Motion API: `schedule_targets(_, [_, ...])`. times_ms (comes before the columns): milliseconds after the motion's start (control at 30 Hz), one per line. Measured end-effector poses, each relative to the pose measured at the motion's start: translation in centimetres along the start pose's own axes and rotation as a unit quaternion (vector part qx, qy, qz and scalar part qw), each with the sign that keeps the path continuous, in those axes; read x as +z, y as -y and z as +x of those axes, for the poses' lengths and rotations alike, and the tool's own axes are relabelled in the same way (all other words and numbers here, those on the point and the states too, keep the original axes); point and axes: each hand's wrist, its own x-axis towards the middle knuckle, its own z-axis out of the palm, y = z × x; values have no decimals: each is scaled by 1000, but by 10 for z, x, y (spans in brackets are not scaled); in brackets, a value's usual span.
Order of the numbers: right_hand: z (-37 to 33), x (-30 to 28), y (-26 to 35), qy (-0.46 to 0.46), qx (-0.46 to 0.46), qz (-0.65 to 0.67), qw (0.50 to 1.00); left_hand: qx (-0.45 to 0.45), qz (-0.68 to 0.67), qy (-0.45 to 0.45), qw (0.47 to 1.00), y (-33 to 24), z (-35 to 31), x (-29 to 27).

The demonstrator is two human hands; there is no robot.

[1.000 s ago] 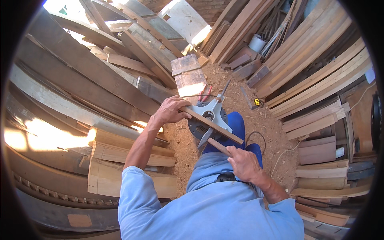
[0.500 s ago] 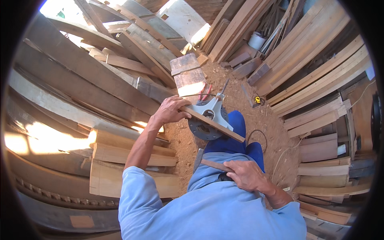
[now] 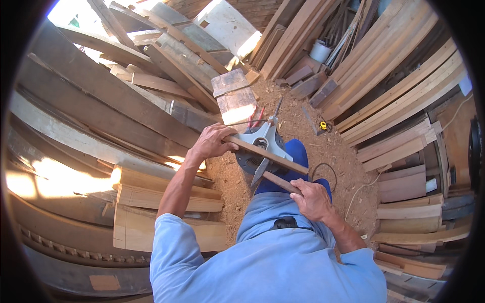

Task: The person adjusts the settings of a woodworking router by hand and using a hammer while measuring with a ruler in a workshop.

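My left hand (image 3: 214,142) is closed round the near-left end of a narrow wooden strip (image 3: 283,161). The strip lies slantwise across a grey metal casting with arms (image 3: 274,143), on a dark round base with holes; its exact kind I cannot tell. In my right hand (image 3: 314,201) is a hammer (image 3: 282,182), gripped by its wooden handle. The dark hammer head (image 3: 259,172) is at the strip's near edge, over the round base; whether it touches cannot be made out. My blue-trousered legs lie beneath and beside the round base.
Red-handled pliers (image 3: 258,119) lie beyond the casting, by a wooden board (image 3: 234,93). A yellow tape measure (image 3: 324,125) rests on the sawdust-covered floor (image 3: 353,166). Stacked planks (image 3: 166,202) crowd the left, more timber (image 3: 394,151) the right. A white bucket (image 3: 320,51) stands at the back.
My right hand has brought the hammer up and forward from my lap to the wooden strip. The left hand keeps hold of the strip, almost unmoved.
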Motion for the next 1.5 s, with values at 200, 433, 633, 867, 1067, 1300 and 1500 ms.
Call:
schedule_targets(200, [-2,5,0,50,-67,26,996,3,-2,-1,1000,-1,4,-1])
schedule_targets(433, [4,-1,-5,29,-17,19,999,-20,-7,1,1000,-1,3,0])
schedule_targets(633, [16,-7,21,81,-62,24,994,-25,-33,54,998,2,-7,-9])
schedule_targets(867, [40,10,52,92,-80,-69,990,-29,-26,92,995,1,-8,-13])
schedule_targets(1067, [41,14,61,69,-93,-92,989,-15,-39,84,996,-2,-5,-13])
schedule_targets(1300, [44,13,66,57,-76,-83,992,4,-36,54,998,1,-5,-9])
schedule_targets(1500, [49,18,57,28,-44,-100,994,-4,-41,46,998,1,-6,-10])
